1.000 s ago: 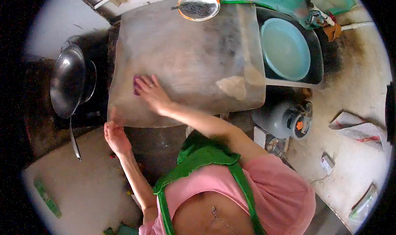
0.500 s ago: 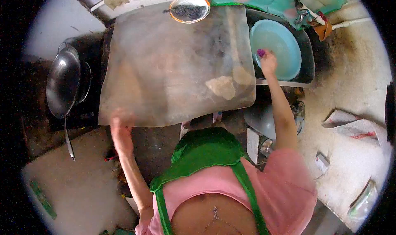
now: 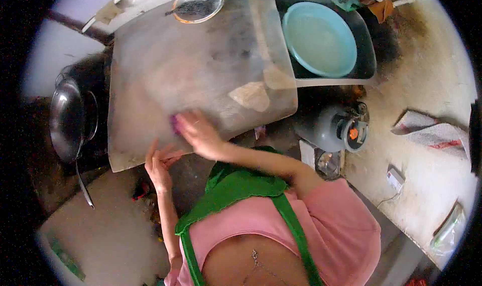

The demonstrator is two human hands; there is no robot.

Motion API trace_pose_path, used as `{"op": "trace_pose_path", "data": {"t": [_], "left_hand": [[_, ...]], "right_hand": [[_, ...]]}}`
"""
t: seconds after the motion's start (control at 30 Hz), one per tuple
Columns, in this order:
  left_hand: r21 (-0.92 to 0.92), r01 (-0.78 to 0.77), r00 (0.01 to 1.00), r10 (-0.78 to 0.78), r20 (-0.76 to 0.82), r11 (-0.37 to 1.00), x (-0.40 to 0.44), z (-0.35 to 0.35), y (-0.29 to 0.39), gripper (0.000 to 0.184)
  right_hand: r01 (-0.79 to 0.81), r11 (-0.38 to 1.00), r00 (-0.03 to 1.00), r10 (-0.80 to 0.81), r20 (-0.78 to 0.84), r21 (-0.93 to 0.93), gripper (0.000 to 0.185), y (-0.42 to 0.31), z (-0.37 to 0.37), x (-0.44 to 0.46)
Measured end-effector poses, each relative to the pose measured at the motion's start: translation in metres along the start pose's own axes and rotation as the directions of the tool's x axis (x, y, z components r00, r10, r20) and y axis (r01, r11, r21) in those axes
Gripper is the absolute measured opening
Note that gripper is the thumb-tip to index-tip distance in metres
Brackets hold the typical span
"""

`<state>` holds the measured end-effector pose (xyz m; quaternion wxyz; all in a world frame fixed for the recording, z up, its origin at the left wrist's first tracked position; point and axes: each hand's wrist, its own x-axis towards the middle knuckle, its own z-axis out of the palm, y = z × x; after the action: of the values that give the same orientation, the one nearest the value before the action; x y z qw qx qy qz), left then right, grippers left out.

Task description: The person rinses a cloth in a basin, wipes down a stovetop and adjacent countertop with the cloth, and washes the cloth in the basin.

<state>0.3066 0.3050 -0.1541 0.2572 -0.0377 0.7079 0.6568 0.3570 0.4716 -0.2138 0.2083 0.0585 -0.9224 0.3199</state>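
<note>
Transparent sheet [image 3: 201,70]: I see right hand [image 3: 202,137] gripping purple pad [image 3: 175,124] on it, left hand [image 3: 159,172] open at near edge; press evenly.

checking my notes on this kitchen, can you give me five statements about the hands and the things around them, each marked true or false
1. The right hand has a purple pad against the clear sheet. True.
2. The left hand is inside the blue basin. False: it is at the near edge of the sheet.
3. The basin sits in the dark sink. True.
4. The grey cylinder stands beside the wok. False: the cylinder is on the right, the wok on the left.
5. A dish is at the sheet's far edge. True.
</note>
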Motion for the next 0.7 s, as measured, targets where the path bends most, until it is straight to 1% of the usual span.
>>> {"op": "trace_pose_path", "data": {"t": [0.03,0.07,0.1,0.13,0.17,0.23,0.27,0.3,0.33,0.37,0.43,0.47,0.5,0.53,0.57,0.63,0.67,0.7], "left_hand": [[-0.005,0.007,1.0,-0.007,0.008,1.0,0.0,0.0,0.002,0.043],[-0.027,-0.002,1.0,0.002,0.01,1.0,0.001,-0.002,0.004,0.043],[-0.046,-0.012,1.0,0.012,0.009,0.999,0.001,-0.003,0.007,0.043],[-0.039,-0.02,1.0,0.021,0.017,0.999,0.0,0.0,0.012,0.042],[-0.042,-0.027,1.0,0.027,0.013,0.999,-0.001,0.0,0.01,0.042],[-0.128,-0.003,0.999,-0.004,-0.052,0.992,-0.001,-0.003,0.002,0.042],[-0.135,-0.013,0.998,0.004,-0.06,0.991,0.002,-0.003,-0.002,0.042],[-0.154,0.024,0.999,-0.028,-0.024,0.988,0.002,-0.004,-0.007,0.042],[-0.167,0.064,0.998,-0.064,0.006,0.984,-0.001,-0.008,-0.013,0.042],[-0.201,0.099,0.994,-0.086,0.069,0.975,0.002,-0.013,-0.021,0.042],[-0.255,0.094,0.992,-0.068,0.108,0.963,-0.008,-0.001,-0.006,0.039],[-0.273,0.051,0.998,-0.039,0.049,0.961,-0.006,-0.006,-0.01,0.039],[-0.291,0.141,0.988,-0.116,0.101,0.946,-0.003,-0.013,-0.021,0.039],[-0.301,0.235,0.967,-0.192,0.165,0.924,-0.001,-0.022,-0.026,0.038],[-0.311,0.213,0.974,-0.176,0.144,0.926,0.002,-0.03,-0.024,0.038],[-0.36,0.107,0.985,-0.149,-0.092,0.927,0.009,-0.042,-0.023,0.039],[-0.567,0.008,0.992,-0.08,-0.102,0.824,0.019,-0.061,-0.032,0.038],[-0.613,-0.059,0.971,-0.097,-0.219,0.788,0.028,-0.071,-0.022,0.03]], "right_hand": [[0.017,0.982,0.997,-0.003,0.071,-0.19,0.052,0.021,-0.019,-0.015],[-0.178,0.976,0.983,0.181,0.014,-0.125,0.045,0.045,-0.03,-0.03],[-0.362,0.931,0.932,0.361,-0.031,-0.046,0.04,0.067,-0.045,-0.044],[-0.169,0.946,0.984,0.149,-0.094,-0.278,0.035,0.085,-0.08,-0.052],[-0.455,0.884,0.89,0.45,-0.074,-0.11,0.035,0.109,-0.091,-0.067],[-0.55,0.784,0.835,0.518,-0.184,-0.29,0.039,0.156,-0.142,-0.087],[-0.584,0.77,0.804,0.509,-0.307,-0.255,0.041,0.174,-0.163,-0.091],[-0.578,0.69,0.816,0.497,-0.296,-0.435,0.043,0.189,-0.181,-0.091],[-0.619,0.617,0.773,0.587,-0.239,-0.486,0.042,0.208,-0.199,-0.093],[-0.632,0.557,0.734,0.654,-0.185,-0.538,0.04,0.227,-0.21,-0.08],[-0.687,0.678,0.719,0.583,-0.378,-0.262,0.035,0.226,-0.213,-0.041],[-0.576,0.793,0.794,0.484,-0.367,-0.199,0.033,0.214,-0.196,-0.012],[-0.464,0.876,0.844,0.393,-0.366,-0.129,0.032,0.188,-0.172,0.012],[-0.356,0.915,0.925,0.315,-0.213,-0.191,0.03,0.131,-0.155,0.047],[-0.296,0.838,0.904,0.401,-0.149,0.459,0.026,0.134,-0.086,0.048],[-0.192,0.817,0.967,0.252,-0.037,0.543,0.028,0.065,0.004,0.07],[-0.096,0.925,0.992,0.058,0.112,0.369,0.035,0.032,0.036,0.08],[0.044,0.979,0.952,-0.102,0.29,0.199,0.041,0.007,0.063,0.091]]}}
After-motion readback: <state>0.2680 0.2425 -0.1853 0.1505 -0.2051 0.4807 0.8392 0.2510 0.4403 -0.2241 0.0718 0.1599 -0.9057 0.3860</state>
